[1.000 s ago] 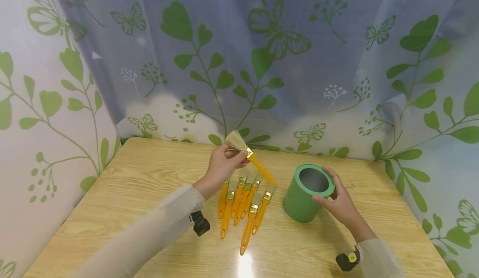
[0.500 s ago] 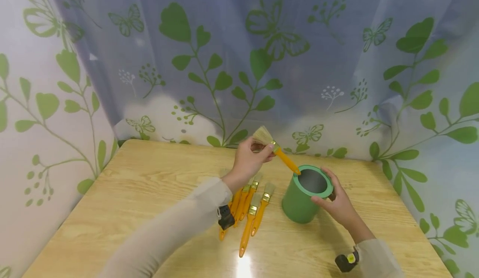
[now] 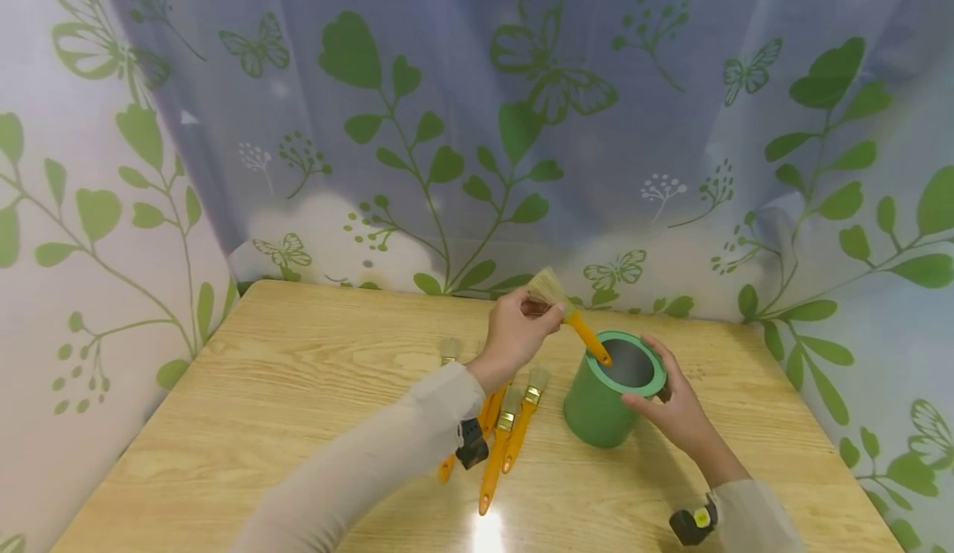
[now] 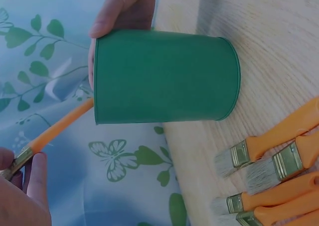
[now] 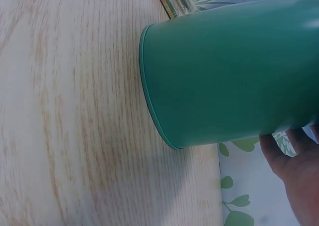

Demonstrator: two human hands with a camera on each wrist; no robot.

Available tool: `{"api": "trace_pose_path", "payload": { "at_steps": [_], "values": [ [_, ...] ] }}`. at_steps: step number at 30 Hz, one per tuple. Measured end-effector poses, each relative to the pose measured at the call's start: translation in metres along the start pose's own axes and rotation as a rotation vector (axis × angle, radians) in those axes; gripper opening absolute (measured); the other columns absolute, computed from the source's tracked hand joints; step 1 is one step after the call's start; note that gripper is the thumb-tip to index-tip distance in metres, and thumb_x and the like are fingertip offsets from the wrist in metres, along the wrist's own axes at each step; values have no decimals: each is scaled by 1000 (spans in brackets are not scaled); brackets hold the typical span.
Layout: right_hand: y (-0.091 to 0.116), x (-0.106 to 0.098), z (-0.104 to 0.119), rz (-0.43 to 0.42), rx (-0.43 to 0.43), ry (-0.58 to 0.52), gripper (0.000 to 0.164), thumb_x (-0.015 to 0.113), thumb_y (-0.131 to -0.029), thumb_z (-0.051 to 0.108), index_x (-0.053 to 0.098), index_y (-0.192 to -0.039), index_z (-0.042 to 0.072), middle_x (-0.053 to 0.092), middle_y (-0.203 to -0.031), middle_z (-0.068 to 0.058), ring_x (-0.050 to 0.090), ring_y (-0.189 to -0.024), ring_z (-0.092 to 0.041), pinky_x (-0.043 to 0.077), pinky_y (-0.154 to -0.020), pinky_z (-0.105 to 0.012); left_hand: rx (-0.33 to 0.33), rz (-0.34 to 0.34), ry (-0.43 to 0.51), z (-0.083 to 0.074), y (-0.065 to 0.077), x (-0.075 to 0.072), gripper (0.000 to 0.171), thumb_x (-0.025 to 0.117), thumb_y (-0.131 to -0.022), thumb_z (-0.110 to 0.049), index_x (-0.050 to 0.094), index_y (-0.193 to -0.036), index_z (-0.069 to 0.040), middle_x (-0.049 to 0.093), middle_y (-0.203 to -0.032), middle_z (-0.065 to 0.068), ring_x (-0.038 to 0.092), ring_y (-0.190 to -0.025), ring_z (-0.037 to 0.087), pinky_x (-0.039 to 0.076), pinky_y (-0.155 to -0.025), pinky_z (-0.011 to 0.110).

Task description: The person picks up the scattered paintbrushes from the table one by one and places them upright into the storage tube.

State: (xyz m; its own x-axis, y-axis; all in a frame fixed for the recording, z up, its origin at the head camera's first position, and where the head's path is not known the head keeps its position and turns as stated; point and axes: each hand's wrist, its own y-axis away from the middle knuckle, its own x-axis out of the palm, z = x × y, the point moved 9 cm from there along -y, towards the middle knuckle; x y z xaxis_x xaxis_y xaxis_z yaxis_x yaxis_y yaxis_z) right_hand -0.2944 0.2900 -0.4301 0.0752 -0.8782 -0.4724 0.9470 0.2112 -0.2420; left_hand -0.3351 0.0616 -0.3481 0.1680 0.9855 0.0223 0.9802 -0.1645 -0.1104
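Observation:
In the head view my left hand (image 3: 514,334) pinches a paintbrush (image 3: 587,338) by its metal collar, bristles up to the left. The orange handle slants down, its tip at the mouth of the green can (image 3: 599,412); the left wrist view shows the handle (image 4: 60,125) passing behind the rim. My right hand (image 3: 681,412) holds the upright can on its right side, thumb and fingers near the rim. Several more paintbrushes (image 3: 501,445) lie left of the can, partly hidden by the left forearm. The can's lower inside is out of sight.
Everything stands on a pale wooden table (image 3: 313,371). Behind its back edge hangs a curtain (image 3: 417,172) printed with leaves and butterflies. Both wrists wear small black devices, one at the left cuff (image 3: 471,444).
My left hand has carried the paintbrush rightward from above the brush pile, and its handle tip has come to the can's mouth. The right hand and the can have stayed in place.

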Motion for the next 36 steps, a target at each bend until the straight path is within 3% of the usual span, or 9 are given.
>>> {"api": "trace_pose_path", "payload": {
  "at_steps": [8, 18, 24, 30, 36],
  "values": [
    [0, 0, 2, 0, -11, -31, 85, 65, -89, 1, 12, -154, 15, 28, -149, -22, 44, -116, 6, 35, -93, -7, 23, -18, -50, 3, 1, 6, 21, 69, -89, -15, 66, -106, -2, 71, -94, 11, 70, -82, 20, 57, -71, 25],
    [1, 2, 5, -19, -53, -65, 85, 65, -87, -3, 14, -153, 12, 32, -145, -24, 45, -117, 6, 36, -93, -6, -11, -2, -117, 13, 7, 13, 19, 68, -91, -18, 70, -103, -4, 72, -91, 6, 69, -79, 14, 57, -70, 23],
    [2, 1, 0, -17, -41, -55, 85, 65, -88, 0, 14, -154, 17, 33, -145, -21, 46, -118, 2, 37, -93, -7, -13, 34, -94, 20, 7, 15, 25, 66, -92, -17, 69, -113, -4, 71, -99, 8, 70, -83, 15, 57, -76, 28],
    [2, 0, -1, -23, -40, -44, 86, 66, -87, 1, 15, -154, 19, 31, -147, -21, 45, -122, -7, 37, -93, -9, -43, 46, -104, 33, 5, 4, 28, 66, -92, -19, 67, -117, -8, 71, -103, 6, 70, -86, 16, 57, -78, 28],
    [1, 0, 0, -25, -42, -37, 85, 65, -88, 1, 14, -154, 16, 32, -147, -20, 45, -118, 1, 37, -92, -8, -96, 48, -72, 47, 4, -19, 33, 66, -92, -18, 64, -121, -2, 69, -110, 13, 68, -96, 23, 57, -78, 29]
  ]
}}
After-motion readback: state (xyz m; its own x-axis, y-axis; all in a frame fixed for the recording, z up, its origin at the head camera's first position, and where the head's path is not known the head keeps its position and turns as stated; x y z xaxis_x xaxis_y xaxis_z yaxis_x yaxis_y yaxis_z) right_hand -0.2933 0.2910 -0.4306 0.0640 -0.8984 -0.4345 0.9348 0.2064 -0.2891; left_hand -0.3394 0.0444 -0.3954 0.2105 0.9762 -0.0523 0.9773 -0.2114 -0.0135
